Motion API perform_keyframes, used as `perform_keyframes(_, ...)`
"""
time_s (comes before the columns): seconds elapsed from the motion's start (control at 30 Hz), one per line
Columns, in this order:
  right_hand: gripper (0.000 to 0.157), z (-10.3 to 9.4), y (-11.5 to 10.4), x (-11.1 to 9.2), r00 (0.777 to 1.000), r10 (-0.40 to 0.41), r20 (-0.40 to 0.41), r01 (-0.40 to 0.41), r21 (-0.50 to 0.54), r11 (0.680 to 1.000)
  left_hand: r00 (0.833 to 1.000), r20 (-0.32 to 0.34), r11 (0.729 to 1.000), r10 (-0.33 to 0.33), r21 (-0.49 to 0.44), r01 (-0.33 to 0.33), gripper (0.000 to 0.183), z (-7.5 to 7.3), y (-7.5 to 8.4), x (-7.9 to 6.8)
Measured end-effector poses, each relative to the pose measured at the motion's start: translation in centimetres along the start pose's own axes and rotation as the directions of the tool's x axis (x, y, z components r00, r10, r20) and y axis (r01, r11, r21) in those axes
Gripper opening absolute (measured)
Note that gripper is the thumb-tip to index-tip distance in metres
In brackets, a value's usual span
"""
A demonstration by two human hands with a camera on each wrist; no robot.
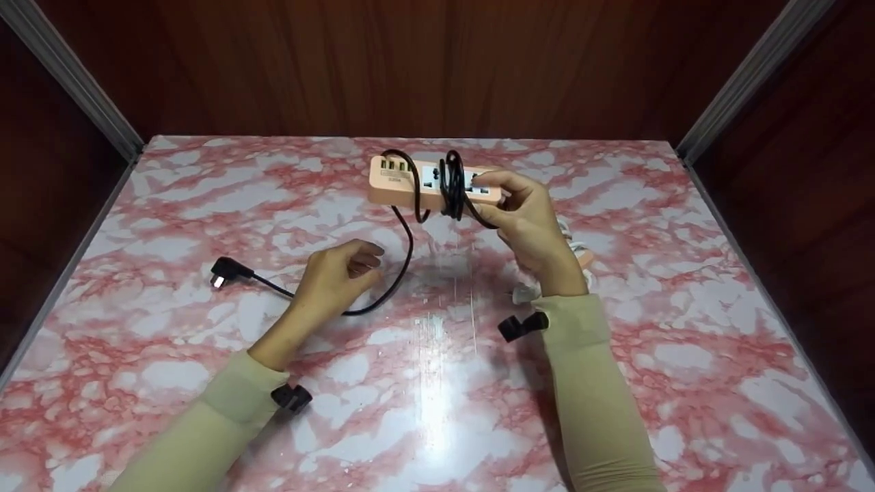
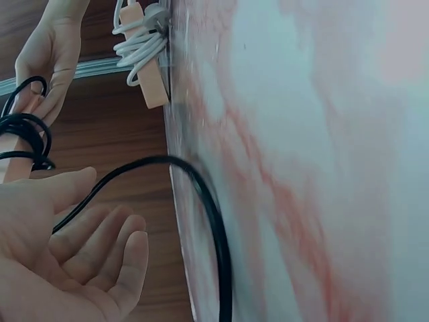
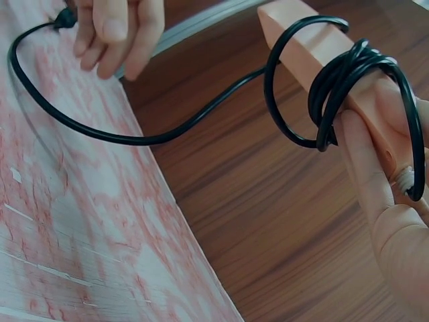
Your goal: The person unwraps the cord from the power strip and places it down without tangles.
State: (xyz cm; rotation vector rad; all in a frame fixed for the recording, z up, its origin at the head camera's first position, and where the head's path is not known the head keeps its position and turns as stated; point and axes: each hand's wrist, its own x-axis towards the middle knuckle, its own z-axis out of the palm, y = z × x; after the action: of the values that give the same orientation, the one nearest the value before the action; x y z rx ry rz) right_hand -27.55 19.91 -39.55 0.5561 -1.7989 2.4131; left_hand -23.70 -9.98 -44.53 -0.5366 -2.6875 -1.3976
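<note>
right fingers (image 1: 504, 179) grip the power strip (image 1: 431, 180), upper centre of frame; left fingers (image 1: 361, 247) relaxed, empty. i judge the step as winding the black cord (image 1: 411, 242); next move calls for catching its slack.

Shiny counter (image 1: 424, 383), dim walls (image 1: 437, 68)
Head view: white glare, lower centre; left wrist view: pale, soft towards upper right.

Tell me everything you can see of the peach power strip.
The long, peach, plastic-looking power strip has white socket panels and USB-like ports near one end. It is raised above the red-and-white marbled table, sockets facing the head camera; the right hand grips the other end. A glossy black cord loops several times around its middle.
</note>
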Motion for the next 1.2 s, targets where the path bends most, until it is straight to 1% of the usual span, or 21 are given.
perform_keyframes(0.2,0.034,0.0,0.1,0.1,1.0,-0.01,0.0,0.01,-0.004,1.0,0.999,0.002,0.998,-0.042,-0.044,0.042,0.027,1.4,0.1,0.6)
perform_keyframes(0.33,0.033,0.0,0.0,0.1,1.0,-0.007,0.001,0.007,-0.015,1.0,0.999,-0.002,0.997,-0.054,-0.06,0.054,0.03,2.1,-0.1,0.8)
perform_keyframes(0.47,0.034,0.0,0.0,0.1,1.0,-0.006,0.003,0.006,-0.014,1.0,0.997,0.041,0.996,-0.058,-0.062,0.061,0.034,2.6,0.0,0.8)
perform_keyframes(0.6,0.034,0.0,-0.1,0.0,1.0,-0.001,-0.002,0.001,-0.013,1.0,0.994,0.089,0.995,-0.065,-0.073,0.072,0.033,3.1,0.0,0.8)
perform_keyframes(0.87,0.032,0.0,-0.1,-0.1,1.0,0.005,-0.012,-0.005,-0.04,0.999,0.992,0.092,0.993,-0.089,-0.069,0.095,0.018,3.1,0.2,0.4)
perform_keyframes(1.1,0.031,0.0,0.0,-0.1,1.0,-0.014,-0.015,0.013,-0.056,0.998,0.993,0.08,0.994,-0.083,-0.063,0.089,0.014,2.8,0.3,0.1)
perform_keyframes(1.2,0.03,0.1,0.1,-0.1,1.0,-0.016,-0.013,0.016,-0.051,0.999,0.992,0.084,0.992,-0.099,-0.074,0.105,0.014,2.6,0.3,0.0)
